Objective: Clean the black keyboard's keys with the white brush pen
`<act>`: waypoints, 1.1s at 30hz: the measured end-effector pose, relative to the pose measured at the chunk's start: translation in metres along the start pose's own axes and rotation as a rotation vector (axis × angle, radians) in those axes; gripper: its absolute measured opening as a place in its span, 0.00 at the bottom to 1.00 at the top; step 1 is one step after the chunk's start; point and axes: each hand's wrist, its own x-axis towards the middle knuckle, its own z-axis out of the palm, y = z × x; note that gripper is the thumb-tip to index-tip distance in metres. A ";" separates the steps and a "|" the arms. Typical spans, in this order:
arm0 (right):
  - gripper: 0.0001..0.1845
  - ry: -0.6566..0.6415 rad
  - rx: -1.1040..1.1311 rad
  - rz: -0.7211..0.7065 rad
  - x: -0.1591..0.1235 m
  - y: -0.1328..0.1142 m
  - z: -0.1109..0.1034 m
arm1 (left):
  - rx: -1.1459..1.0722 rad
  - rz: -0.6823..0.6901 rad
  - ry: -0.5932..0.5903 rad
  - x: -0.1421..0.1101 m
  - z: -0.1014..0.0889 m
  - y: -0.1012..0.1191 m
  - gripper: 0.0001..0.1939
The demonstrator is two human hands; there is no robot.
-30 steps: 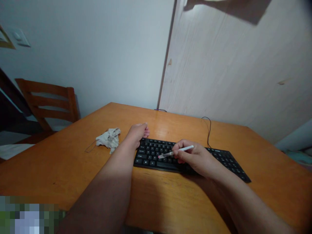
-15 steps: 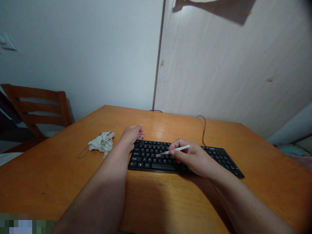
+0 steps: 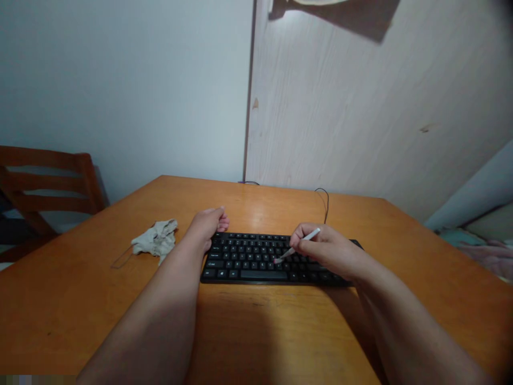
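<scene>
Held like a pen in the right hand (image 3: 316, 243), a slim white-handled brush (image 3: 313, 233) slants down toward seven o'clock, its tip among the letter keys of the black computer keyboard (image 3: 264, 275). Thumb and fingers are closed on the shaft well down toward the bristles, presumably for fine control between the keycaps. The keyboard lies squarely before the person on the wooden table (image 3: 236, 331), in easy reach of both arms. The left hand (image 3: 206, 224) sits at its ten o'clock corner, fingers loosely curled, probably to steady it (whether they grip anything, I cannot tell). A crumpled pale cloth (image 3: 154, 238) lies at nine o'clock, beyond the left wrist, seemingly kept out of the way, and the cable (image 3: 327, 206) leaves the far edge toward one o'clock

Compared with half a second ago, the brush tip has travelled toward three o'clock along the keys and the handle stands steeper; the right hand and forearm now hide most of the number pad, while the left hand has kept its corner
</scene>
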 end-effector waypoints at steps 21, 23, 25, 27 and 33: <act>0.06 0.010 -0.020 -0.033 -0.005 0.001 -0.021 | -0.015 -0.023 0.011 -0.001 -0.002 0.001 0.13; 0.05 0.021 -0.030 -0.029 -0.004 0.004 -0.025 | -0.009 -0.021 0.010 -0.001 -0.002 0.001 0.13; 0.05 0.033 -0.056 -0.041 -0.004 0.006 -0.029 | -0.003 -0.017 0.010 -0.001 -0.002 0.001 0.13; 0.05 0.044 -0.092 -0.048 -0.005 0.007 -0.033 | 0.002 -0.013 0.008 -0.001 -0.002 0.002 0.13; 0.06 0.090 -0.188 -0.005 -0.008 0.010 -0.045 | 0.010 -0.009 -0.001 -0.001 -0.002 0.003 0.13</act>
